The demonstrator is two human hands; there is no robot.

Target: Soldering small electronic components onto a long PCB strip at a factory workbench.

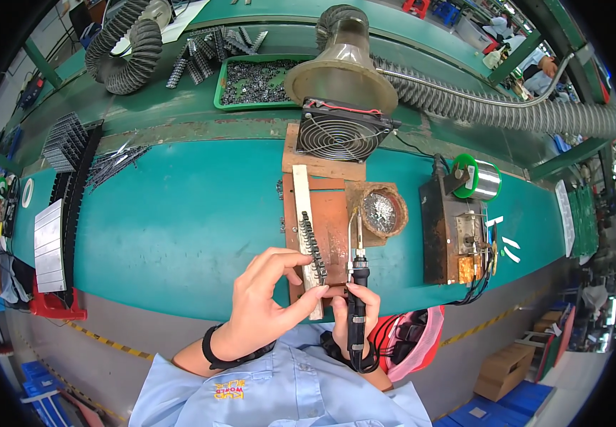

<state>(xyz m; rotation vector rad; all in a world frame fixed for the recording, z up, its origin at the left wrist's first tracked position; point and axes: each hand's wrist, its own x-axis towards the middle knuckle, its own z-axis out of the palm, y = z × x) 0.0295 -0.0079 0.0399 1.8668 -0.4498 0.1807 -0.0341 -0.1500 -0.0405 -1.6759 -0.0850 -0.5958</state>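
Observation:
My left hand (269,288) is over the lower part of a narrow cream bar (301,191). Its curled index finger and thumb touch a row of small black components (312,245) lying along that bar. Close on the right, my right hand (366,306) has its fingers around the black handle of a soldering iron (357,309), whose metal tip and thin feed tube point away from me. The right thumb comes near the left thumb at the row's near end. Under the bar sits a reddish-brown board (331,213). What the right fingertips touch is partly hidden.
Right of the board is a round pot of silvery metal (383,212). Behind stand a black fan (342,132) and a fume hood (343,71). A solder spool (479,178) tops a dark box (439,231). A green parts tray (255,84) and finned strips (66,142) lie farther off.

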